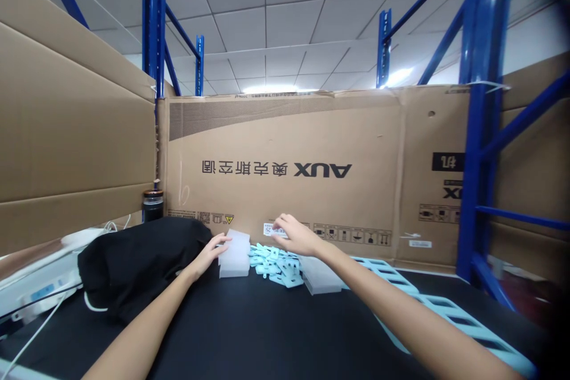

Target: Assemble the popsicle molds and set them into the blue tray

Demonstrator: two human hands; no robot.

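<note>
My left hand (211, 254) rests its fingertips against the left side of a translucent white plastic box (234, 256); the fingers are stretched out, not wrapped round it. To the right of this box lies a loose pile of small light-blue flat plastic pieces (276, 264), some with holes. Above the back of the pile hovers my right hand (291, 234), fingers curved downward and apart from the thumb, with nothing visible between them. A second translucent box (321, 278) sits right of the pile, partly hidden by my right forearm.
Light-blue slotted trays (445, 314) lie on the black tabletop (249, 332) at right. At left are a black cloth bundle (142, 264), a white device with cables (44, 291) and a dark jar (152, 206). Cardboard panels (276, 130) and blue rack posts (483, 113) surround the table.
</note>
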